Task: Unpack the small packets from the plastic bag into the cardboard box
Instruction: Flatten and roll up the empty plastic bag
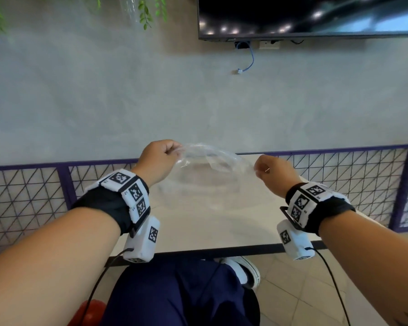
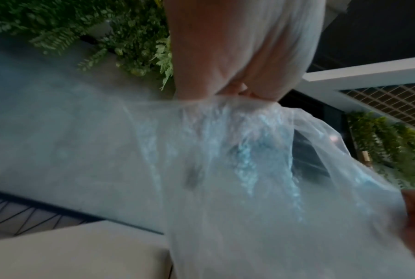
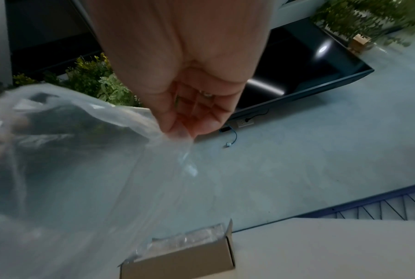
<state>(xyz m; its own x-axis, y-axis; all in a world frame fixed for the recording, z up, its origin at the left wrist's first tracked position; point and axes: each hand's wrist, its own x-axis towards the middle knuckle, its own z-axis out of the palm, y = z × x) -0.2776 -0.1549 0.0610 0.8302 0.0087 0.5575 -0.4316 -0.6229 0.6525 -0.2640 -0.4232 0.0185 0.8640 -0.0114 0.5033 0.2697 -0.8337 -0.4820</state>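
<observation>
Nearly done, seemingly: clear plastic bag point(image 1: 210, 161) pinched at both ends by left hand point(image 1: 159, 161) and right hand point(image 1: 272, 172) above the table point(image 1: 222, 220), apparently emptied, with packets point(image 3: 189, 241) already inside the cardboard box point(image 3: 177, 264).

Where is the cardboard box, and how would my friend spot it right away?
Find the pale table in front of the grey wall, seen in the right wrist view. The cardboard box sits on it, just below the clear plastic bag that the right hand pinches. It is the only brown thing there, open on top, with shiny clear packets inside.
</observation>
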